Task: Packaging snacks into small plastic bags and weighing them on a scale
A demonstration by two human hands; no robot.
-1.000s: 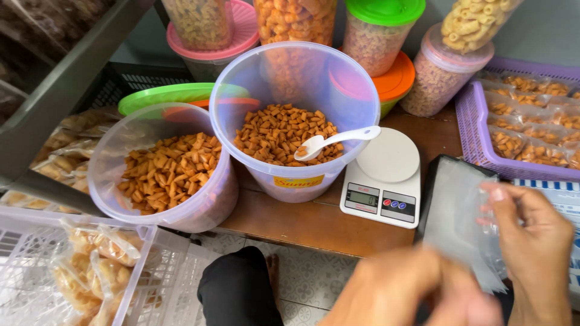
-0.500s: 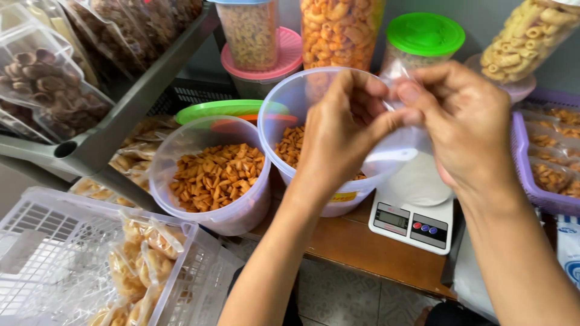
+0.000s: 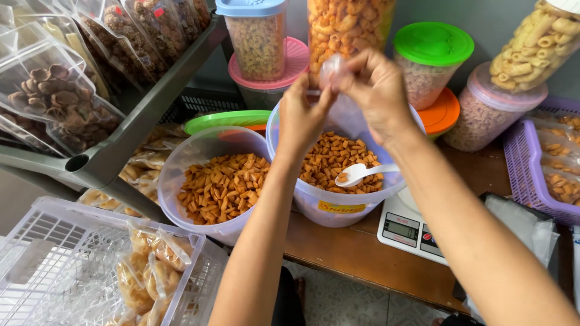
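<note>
A: While pinched at its mouth between left hand (image 3: pixel 302 118) and right hand (image 3: pixel 377 93), held above the tub (image 3: pixel 332 208) of orange snacks: a small clear bag (image 3: pixel 333 67). Both hands closed on it with fingertips, thumbs pressing the film.

B: Handling?

A: Light, thin, limp, probably slippery; no stiffness to lean on. Best taken at the top rim, one side per hand. Likely empty, though hard to tell through the fingers.

B: Surface and room?

A: Worn wooden table (image 3: pixel 356 259), crowded. White spoon (image 3: pixel 356 174) lying in the tub, second bowl (image 3: pixel 211 187) of snacks just beside it, scale (image 3: pixel 405 232) touching the tub's right. Lidded jars (image 3: pixel 432 63) packed behind, purple basket (image 3: pixel 531 175) at right, white crate (image 3: pixel 66 265) low left. Little free space anywhere.
</note>
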